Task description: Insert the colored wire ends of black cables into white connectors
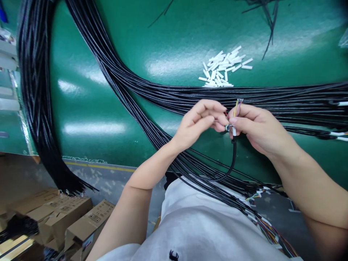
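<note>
Between thumb and fingers, my right hand [257, 125] pinches the end of a black cable [234, 154], just above a white sleeve [234, 131] on it. Thin coloured wires [238, 106] stand up out of that grip, yellow and purple among them. My left hand [202, 119] is closed close beside it, its fingertips at other small wires of the same cable end, including a red one. What exactly those fingertips pinch is partly hidden. From the grip the cable curves down and left to a bundle of black cables [152, 136].
A second cable bundle [168, 95] runs rightward behind my hands. Short white tubes [224, 67] lie piled on the green table [130, 47]. Another thick bundle [36, 83] hangs over the table's left edge. Cardboard boxes [87, 221] stand below. Black scraps [268, 18] lie at the back.
</note>
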{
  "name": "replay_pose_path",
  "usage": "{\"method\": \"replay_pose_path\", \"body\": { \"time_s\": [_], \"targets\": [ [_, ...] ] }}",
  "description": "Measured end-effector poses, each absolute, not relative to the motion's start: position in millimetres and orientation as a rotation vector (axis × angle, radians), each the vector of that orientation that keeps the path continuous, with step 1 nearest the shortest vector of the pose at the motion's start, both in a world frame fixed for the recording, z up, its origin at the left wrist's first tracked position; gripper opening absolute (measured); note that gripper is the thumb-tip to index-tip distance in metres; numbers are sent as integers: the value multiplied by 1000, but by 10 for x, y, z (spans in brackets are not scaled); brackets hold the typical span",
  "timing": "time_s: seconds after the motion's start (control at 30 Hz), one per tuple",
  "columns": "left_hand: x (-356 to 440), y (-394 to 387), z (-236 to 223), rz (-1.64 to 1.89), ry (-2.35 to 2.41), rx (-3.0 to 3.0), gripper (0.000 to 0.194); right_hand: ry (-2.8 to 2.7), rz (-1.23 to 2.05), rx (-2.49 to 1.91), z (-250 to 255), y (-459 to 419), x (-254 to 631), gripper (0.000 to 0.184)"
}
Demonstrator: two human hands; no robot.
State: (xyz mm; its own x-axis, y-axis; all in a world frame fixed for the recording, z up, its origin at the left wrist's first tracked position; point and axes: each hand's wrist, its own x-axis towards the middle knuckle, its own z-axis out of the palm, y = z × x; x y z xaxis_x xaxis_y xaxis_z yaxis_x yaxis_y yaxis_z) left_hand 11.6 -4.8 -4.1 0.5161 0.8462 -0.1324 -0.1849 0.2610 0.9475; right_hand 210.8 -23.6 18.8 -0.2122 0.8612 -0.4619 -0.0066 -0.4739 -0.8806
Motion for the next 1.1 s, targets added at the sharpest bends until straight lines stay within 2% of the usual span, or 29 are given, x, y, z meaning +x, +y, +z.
{"method": "replay_pose_path", "body": {
  "time_s": [0.33,0.43,0.53,0.73,0.83,1.0,1.1],
  "targets": [
    [185,-5,-76,865,913,1156,47,-1128,1790,-1291,210,-244,2137,21],
    [179,-33,-93,803,986,1231,50,-1138,1782,-1250,263,-231,2181,29],
    [179,-57,-96,746,987,1323,49,-1268,1690,-1403,286,-231,2194,35],
    [184,-95,-104,802,1015,1490,49,-1416,1557,-1497,230,-249,2142,15],
    [145,-99,-73,789,1090,1518,50,-1447,1468,-1486,201,-238,2141,12],
    [-28,232,116,517,974,1803,37,-1639,1297,-1489,120,-213,2153,14],
    [-110,727,147,612,1083,2112,23,-1709,1262,-1465,79,-211,2152,16]
  ]
}}
